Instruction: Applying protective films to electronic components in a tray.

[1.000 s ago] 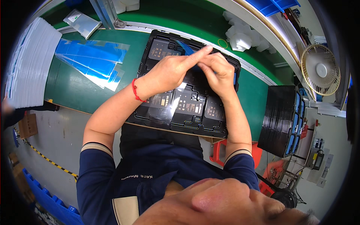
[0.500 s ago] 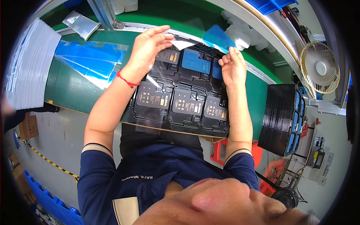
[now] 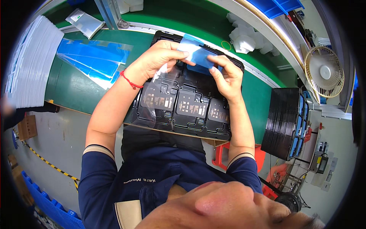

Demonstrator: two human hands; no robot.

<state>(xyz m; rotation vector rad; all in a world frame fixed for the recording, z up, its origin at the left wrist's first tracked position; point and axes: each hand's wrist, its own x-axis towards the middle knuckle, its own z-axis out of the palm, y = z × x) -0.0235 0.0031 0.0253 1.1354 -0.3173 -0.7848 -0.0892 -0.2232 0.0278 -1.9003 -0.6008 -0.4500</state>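
Both my hands hold a small blue film sheet (image 3: 196,53) above the far part of a black moulded tray (image 3: 198,133). My left hand (image 3: 162,57), with a red cord at the wrist, pinches the film's left side. A clear plastic strip (image 3: 150,107) hangs below that hand, over the tray's left side. My right hand (image 3: 228,78) has thumb and index finger at the film's right edge. In the tray's near row lie several flat dark packs (image 3: 191,105) with printed faces, which look like batteries. My hands and the film hide much of the far row.
Blue film sheets (image 3: 91,55) lie on the green table (image 3: 66,86) at left, beside a tall stack of white sheets (image 3: 32,65). Stacked black trays (image 3: 282,122) stand at right, near a fan (image 3: 325,71). A plastic bag (image 3: 84,23) lies beyond the table.
My hands have come closer together, the right moving left and slightly down. The blue film has shifted left to between them. My left hand now grips its left side.
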